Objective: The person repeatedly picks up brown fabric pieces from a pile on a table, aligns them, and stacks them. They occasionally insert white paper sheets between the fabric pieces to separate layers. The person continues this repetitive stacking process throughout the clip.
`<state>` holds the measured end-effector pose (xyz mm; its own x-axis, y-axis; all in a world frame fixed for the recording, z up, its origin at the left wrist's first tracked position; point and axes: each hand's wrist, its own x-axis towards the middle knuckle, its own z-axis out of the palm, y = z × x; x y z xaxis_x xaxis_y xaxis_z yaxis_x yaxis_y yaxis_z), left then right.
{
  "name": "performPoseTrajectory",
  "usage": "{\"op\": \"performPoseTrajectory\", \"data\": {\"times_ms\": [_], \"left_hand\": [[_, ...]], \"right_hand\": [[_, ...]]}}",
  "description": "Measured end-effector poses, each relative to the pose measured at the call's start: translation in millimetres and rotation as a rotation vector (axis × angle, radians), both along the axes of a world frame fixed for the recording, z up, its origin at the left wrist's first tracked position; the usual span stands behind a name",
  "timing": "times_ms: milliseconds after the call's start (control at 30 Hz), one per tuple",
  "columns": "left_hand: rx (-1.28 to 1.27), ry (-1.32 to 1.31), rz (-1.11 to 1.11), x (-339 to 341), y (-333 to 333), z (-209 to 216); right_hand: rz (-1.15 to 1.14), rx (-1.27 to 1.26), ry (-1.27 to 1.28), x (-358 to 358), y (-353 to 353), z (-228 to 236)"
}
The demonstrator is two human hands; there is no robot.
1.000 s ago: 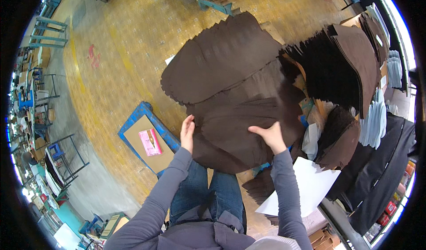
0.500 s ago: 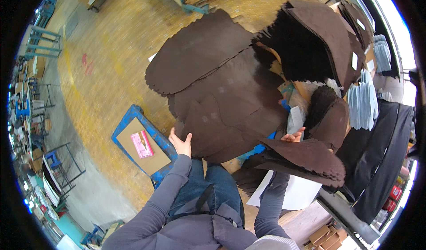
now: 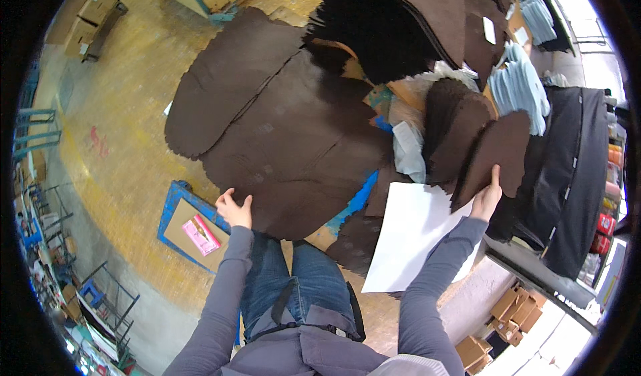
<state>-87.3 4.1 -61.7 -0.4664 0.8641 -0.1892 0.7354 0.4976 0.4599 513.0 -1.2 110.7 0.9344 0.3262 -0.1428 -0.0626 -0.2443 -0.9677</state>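
Large dark brown leather-like sheets [image 3: 280,142] with jagged edges lie piled in front of me. My left hand [image 3: 235,209] is at their near left edge, its thumb and fingers apart, with nothing seen in it. Out to the right, my right hand [image 3: 488,198] grips a smaller dark brown leather-like piece [image 3: 501,149] by its near end; whether it is one layer or several I cannot tell. Beside that piece stand more folded brown pieces [image 3: 449,126]. A white sheet of paper [image 3: 400,242] lies below my right forearm.
A pink box [image 3: 201,235] rests on a cardboard sheet atop a blue stand [image 3: 168,210] at left. Grey-blue pieces [image 3: 514,86] hang at the far right, near black cloth [image 3: 567,169]. A big brown stack [image 3: 414,16] stands at the back. Blue edging [image 3: 354,206] shows beside the pile.
My right hand has swung outward to the right with a brown piece, uncovering more of the white paper. The view has shifted right; my left hand remains by the pile's left edge.
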Motion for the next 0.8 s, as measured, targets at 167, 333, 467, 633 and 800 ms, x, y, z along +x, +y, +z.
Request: {"op": "performPoseTrajectory", "data": {"times_ms": [167,333,467,633,800], "left_hand": [[0.044,-0.317,-0.018,-19.2,25.1,8.6],[0.033,-0.419,-0.015,-19.4,43.7,2.1],[0.144,-0.373,-0.039,-21.7,60.7,-6.6],[0.221,-0.430,-0.063,6.2,88.0,-8.6],[0.151,-0.612,0.154,-13.8,94.3,-28.5]], "right_hand": [[-0.238,-0.763,-0.949,-76.3,51.1,-40.7],[0.782,-0.074,-0.609,-240.9,133.5,-39.6],[1.296,-0.177,-0.552,-274.6,210.6,-100.7],[1.275,-0.559,-0.509,-277.3,278.9,-147.4],[1.491,-0.684,-0.535,-316.2,280.9,-64.3]]}}
